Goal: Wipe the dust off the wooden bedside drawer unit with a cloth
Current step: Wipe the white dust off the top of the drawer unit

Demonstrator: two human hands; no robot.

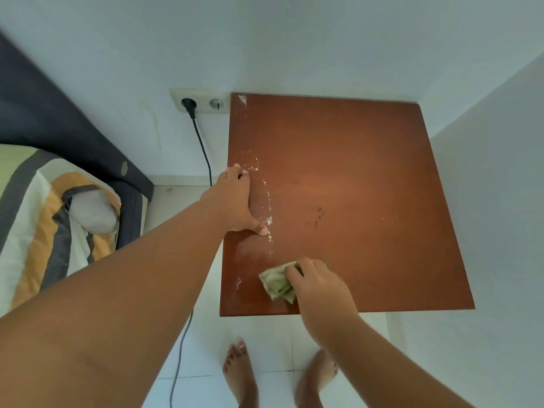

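I look straight down on the reddish-brown top of the wooden bedside drawer unit [353, 178]. A line of white dust [268, 207] runs down its left part, with a smaller smear near the front left corner. My left hand [237, 201] rests flat on the top's left edge, thumb beside the dust line. Near the front edge, my right hand [318, 287] presses a crumpled pale green cloth [278, 285] onto the wood, its fingers curled over the cloth.
White walls stand behind and to the right of the unit. A double socket [200, 103] with a black plug and cable [203, 145] sits left of it. A bed with striped bedding [50, 216] lies at the left. My bare feet [240, 375] stand on white floor tiles.
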